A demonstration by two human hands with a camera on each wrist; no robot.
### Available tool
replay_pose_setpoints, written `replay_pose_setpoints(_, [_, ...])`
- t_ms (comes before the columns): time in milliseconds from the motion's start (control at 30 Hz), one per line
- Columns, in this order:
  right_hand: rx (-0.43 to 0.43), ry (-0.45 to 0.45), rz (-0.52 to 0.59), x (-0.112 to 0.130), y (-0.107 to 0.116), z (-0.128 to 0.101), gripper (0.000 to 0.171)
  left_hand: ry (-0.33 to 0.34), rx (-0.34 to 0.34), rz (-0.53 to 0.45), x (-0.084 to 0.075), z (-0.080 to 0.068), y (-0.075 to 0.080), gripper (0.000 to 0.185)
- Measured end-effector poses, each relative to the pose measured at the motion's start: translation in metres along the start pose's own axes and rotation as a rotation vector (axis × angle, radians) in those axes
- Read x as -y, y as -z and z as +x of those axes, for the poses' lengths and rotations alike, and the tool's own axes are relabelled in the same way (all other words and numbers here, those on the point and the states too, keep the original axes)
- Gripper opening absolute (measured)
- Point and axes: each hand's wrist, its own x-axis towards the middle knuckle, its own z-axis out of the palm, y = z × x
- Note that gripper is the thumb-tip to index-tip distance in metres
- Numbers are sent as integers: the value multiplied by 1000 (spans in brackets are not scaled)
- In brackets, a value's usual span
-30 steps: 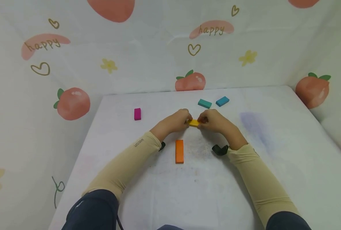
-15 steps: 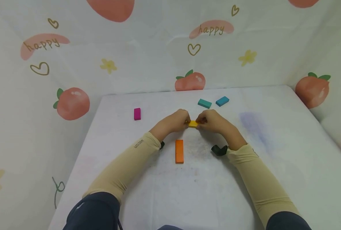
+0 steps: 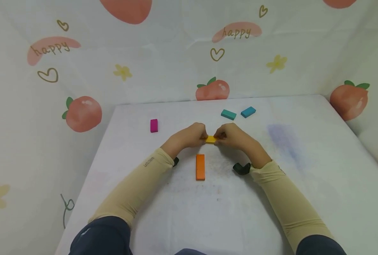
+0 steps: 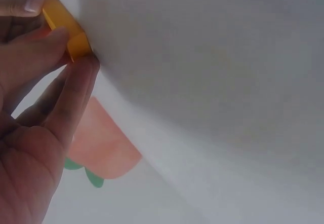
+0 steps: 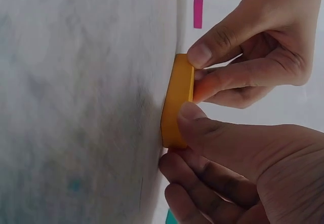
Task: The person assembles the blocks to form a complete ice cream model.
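A small yellow block [image 3: 211,139] lies flat on the white table [image 3: 291,184], pinched from both ends. My left hand [image 3: 191,135] grips its left end with thumb and fingers, and my right hand [image 3: 233,136] grips its right end. The right wrist view shows the yellow block [image 5: 178,100] against the cloth, with my right hand's thumb [image 5: 202,120] on its edge and left hand's fingers [image 5: 223,44] at the other end. In the left wrist view only one corner of the yellow block [image 4: 63,26] shows between my fingertips. An orange block [image 3: 200,166] lies lengthwise just nearer to me.
A magenta block [image 3: 154,125] lies to the far left. A teal block [image 3: 228,114] and a blue block [image 3: 248,112] sit behind my right hand. Patterned cloth walls [image 3: 176,63] enclose the table at the back and sides.
Both hands have slid the yellow block slightly left and toward me, closer to the orange block. The other blocks have not moved.
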Motion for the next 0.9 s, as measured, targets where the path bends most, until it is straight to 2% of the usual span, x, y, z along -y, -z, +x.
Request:
replay_pose_setpoints(367, [37, 25, 26, 8, -8, 3, 23, -11, -8, -23, 6, -16, 1, 29])
replay_pose_setpoints(733, [57, 30, 23, 19, -17, 3, 22, 19, -12, -42, 6, -36, -2, 28])
replay_pose_setpoints(900, [58, 59, 2, 23, -19, 2, 21, 17, -20, -39, 6, -40, -3, 20])
